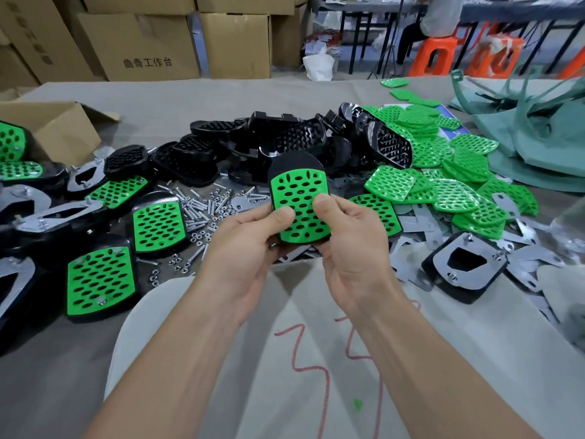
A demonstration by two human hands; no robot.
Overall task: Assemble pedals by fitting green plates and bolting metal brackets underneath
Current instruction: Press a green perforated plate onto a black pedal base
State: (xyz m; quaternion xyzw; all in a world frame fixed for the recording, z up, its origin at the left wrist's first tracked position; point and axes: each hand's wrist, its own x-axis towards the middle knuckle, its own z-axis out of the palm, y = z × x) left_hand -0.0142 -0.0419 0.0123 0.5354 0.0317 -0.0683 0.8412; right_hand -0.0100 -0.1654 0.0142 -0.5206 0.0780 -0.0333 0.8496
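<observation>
We seat a green plate (299,198) into a black pedal body (296,161), held just above the counter (190,99).

Left hand (250,239) & right hand (345,236) are close together, both clamped on the part: thumbs press the plate face, fingers curl under the body, prob. to push it flush before any bracket goes on. Stock lies within reach, sorted by kind: loose green plates (443,160) to the right, bare black bodies (269,134) behind, bolts & nuts (202,207) in the middle, metal brackets (411,223) at right, and plated pedals (158,223) at left. Writing: a cardboard box (147,62) reads "曲奇工作台". The red scribble (316,359) on the cloth near us isn't legible.
</observation>
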